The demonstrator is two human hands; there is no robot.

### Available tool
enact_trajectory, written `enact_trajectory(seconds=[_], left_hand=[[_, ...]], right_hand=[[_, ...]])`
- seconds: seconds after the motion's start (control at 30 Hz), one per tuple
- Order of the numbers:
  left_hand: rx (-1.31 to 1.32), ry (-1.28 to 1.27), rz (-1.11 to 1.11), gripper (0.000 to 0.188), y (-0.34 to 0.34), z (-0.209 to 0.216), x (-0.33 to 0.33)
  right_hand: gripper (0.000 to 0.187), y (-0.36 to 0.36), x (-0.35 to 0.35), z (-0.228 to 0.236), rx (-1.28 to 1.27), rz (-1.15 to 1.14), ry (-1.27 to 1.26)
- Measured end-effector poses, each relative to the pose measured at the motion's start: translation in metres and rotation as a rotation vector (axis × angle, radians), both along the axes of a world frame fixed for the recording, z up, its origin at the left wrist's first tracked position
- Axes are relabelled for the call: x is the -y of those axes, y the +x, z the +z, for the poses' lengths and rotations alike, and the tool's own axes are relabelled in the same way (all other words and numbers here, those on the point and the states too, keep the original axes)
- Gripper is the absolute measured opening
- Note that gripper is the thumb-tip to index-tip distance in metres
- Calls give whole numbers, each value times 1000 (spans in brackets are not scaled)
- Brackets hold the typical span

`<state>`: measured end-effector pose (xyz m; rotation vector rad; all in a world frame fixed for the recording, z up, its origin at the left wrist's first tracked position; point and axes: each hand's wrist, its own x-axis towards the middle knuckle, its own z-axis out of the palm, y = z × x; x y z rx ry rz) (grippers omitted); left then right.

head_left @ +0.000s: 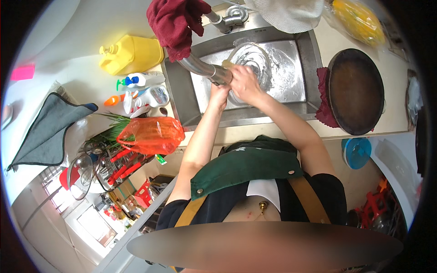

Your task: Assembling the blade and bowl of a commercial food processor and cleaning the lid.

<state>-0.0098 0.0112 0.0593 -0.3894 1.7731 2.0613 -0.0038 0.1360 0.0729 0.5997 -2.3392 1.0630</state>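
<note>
Left hand (220, 95) and right hand (247, 85) (grips: I can't tell) are over the steel sink (289, 63); rightward, pale counter (334, 42), dark pan (356, 91).

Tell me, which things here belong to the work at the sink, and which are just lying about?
Seemingly part of the work:
left hand and right hand, both at the faucet's end
metal faucet
steel sink

Probably just lying about:
yellow jug
red plastic bag
dark round pan
gray cloth
</note>
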Motion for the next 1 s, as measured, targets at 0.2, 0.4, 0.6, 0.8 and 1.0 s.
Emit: enact_trajectory(seconds=[0.2, 0.4, 0.6, 0.8, 1.0], left_hand=[[5, -46, -44, 34, 7, 0, 7], [-21, -23, -26, 32, 3, -2, 7], [-31, 104, -30, 35, 7, 9, 16], [6, 62, -46, 30, 8, 4, 23], [43, -7, -81, 32, 4, -2, 23]], right_hand=[[21, -56, -34, -1, 342, -428, 107], [21, -27, -8, -7, 131, 62, 11], [20, -65, -70, -76, 364, -436, -167], [18, -44, -67, -56, 328, -463, -194], [23, -37, -26, -10, 179, 12, 11]])
